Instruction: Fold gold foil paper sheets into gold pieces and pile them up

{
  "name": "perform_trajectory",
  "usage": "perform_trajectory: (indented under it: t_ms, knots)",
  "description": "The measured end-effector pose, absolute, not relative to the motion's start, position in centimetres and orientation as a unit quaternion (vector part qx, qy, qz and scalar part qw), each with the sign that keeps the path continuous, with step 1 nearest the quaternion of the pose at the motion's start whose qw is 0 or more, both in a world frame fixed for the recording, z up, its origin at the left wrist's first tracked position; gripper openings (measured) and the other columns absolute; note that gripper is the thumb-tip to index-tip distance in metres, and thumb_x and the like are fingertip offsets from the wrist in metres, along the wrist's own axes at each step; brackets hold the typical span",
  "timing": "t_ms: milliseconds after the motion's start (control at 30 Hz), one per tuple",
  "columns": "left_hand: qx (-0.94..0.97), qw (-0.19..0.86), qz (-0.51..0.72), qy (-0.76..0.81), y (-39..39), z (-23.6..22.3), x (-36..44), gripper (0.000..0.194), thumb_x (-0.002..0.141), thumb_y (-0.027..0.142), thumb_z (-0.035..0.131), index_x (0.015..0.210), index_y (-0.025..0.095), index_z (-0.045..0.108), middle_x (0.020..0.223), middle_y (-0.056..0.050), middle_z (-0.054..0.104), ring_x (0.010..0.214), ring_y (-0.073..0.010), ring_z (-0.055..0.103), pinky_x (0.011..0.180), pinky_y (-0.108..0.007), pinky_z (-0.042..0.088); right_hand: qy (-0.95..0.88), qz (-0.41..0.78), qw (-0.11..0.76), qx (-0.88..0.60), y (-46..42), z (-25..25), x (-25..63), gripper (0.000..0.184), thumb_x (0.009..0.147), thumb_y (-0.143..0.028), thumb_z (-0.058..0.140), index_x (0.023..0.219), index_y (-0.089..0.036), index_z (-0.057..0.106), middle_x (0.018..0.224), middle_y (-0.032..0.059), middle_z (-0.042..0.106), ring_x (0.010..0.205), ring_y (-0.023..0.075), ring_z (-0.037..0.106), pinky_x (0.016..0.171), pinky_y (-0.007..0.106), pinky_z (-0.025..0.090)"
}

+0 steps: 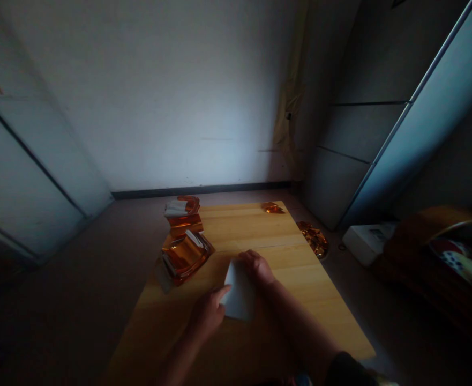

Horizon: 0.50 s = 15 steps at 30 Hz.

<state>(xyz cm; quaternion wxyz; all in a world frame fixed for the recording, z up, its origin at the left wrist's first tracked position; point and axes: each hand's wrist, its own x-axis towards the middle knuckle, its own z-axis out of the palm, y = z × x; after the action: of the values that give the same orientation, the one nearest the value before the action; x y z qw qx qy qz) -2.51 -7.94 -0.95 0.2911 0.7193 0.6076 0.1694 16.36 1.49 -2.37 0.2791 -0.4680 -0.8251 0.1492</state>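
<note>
A pale sheet of paper (239, 297) lies at the near middle of the wooden table (316, 284). My left hand (209, 312) pinches its left edge, with the index finger stretched over the paper. At the far right corner of the sheet, my right hand (257, 268) has its fingers bent down and closed on the edge. To the left of the paper sits a stack of shiny copper-coloured foil paper (185, 256) with white backs. Behind that stack is more folded foil paper (184, 221). A small folded foil piece (273, 208) rests at the far right corner.
A heap of crumpled copper foil (314, 238) is on the floor beyond the table's right edge. A white box (366, 244) and a wooden chair-like piece (412, 246) stand further right. Behind the table is a white wall (187, 107); a tall cabinet (340, 171) stands at right.
</note>
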Motion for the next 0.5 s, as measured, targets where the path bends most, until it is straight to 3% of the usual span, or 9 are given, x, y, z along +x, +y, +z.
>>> perform_trajectory:
  t_ms: [100,300,433,500]
  knots:
    - [0.753,0.296,0.157,0.566,-7.9,-1.3,-3.3,0.078,0.059,-0.008,0.037,0.128,0.023,0.053,0.129,-0.003,0.059,0.119,-0.0143,0.053,0.105,-0.027,0.038,-0.840,0.132,0.258,-0.460,1.6,-2.1,16.2,0.024,0.089,-0.012,0.046,0.103,-0.016,0.065,0.095,0.0054,0.066,0.089,0.0152,0.058,0.085,0.025,0.043]
    - [0.788,0.272,0.149,0.532,-7.9,-1.4,-3.6,0.078,0.059,-0.011,0.032,0.127,0.022,0.054,0.115,-0.006,0.062,0.106,-0.0141,0.058,0.093,-0.025,0.045,-0.859,0.060,0.179,-0.476,1.7,-2.0,16.1,0.020,0.092,-0.016,0.047,0.101,-0.019,0.065,0.096,0.0041,0.066,0.089,0.0160,0.055,0.084,0.028,0.040]
    - [0.810,0.188,0.149,0.536,-8.1,-0.7,-3.1,0.057,0.065,-0.005,0.041,0.108,0.022,0.065,0.097,-0.005,0.061,0.094,-0.0156,0.058,0.084,-0.027,0.047,-0.859,0.033,0.189,-0.475,1.8,-1.6,16.2,0.021,0.092,-0.018,0.046,0.098,-0.021,0.066,0.102,0.0054,0.065,0.094,0.0183,0.054,0.086,0.033,0.038]
    - [0.816,0.130,0.165,0.538,-8.2,-0.3,-2.9,0.043,0.067,-0.001,0.046,0.094,0.022,0.069,0.098,-0.005,0.060,0.095,-0.0181,0.056,0.085,-0.031,0.047,-0.851,0.047,0.220,-0.475,1.4,-1.3,16.4,0.022,0.090,-0.016,0.047,0.099,-0.020,0.066,0.105,0.0070,0.064,0.097,0.0193,0.054,0.087,0.034,0.039]
